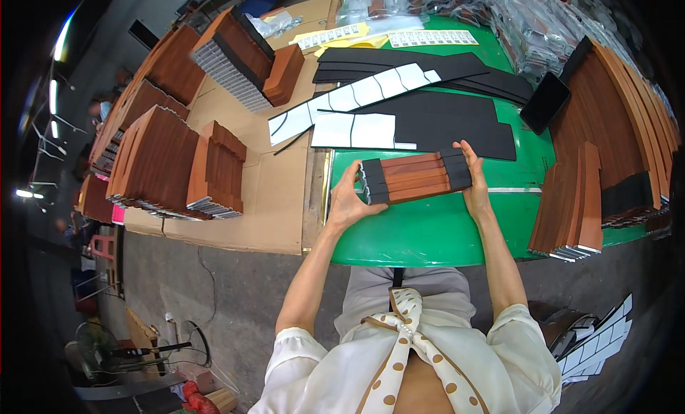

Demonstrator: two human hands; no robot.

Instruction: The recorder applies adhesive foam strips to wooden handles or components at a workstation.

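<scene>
Between my two hands is a short stack of reddish-brown wood-grain profile pieces [414, 178] with black pads at both ends, held just above the green tabletop. My left hand [347, 203] is closed on its left end, thumb along the near side. My right hand [472, 177] grips the black right end, fingers reaching up behind it. Just beyond lie black foam sheets [457, 118] and white backing strips [353, 131] marked off by dark lines, one strip lying across a black sheet.
Wood-grain stacks [153, 157] stand on cardboard [275, 207] at the left. More long profiles [599, 114] lean at the right, beside a black phone [546, 103]. Clear plastic bags [535, 28] and yellow label sheets [332, 37] lie at the back. A fan [100, 346] stands on the floor.
</scene>
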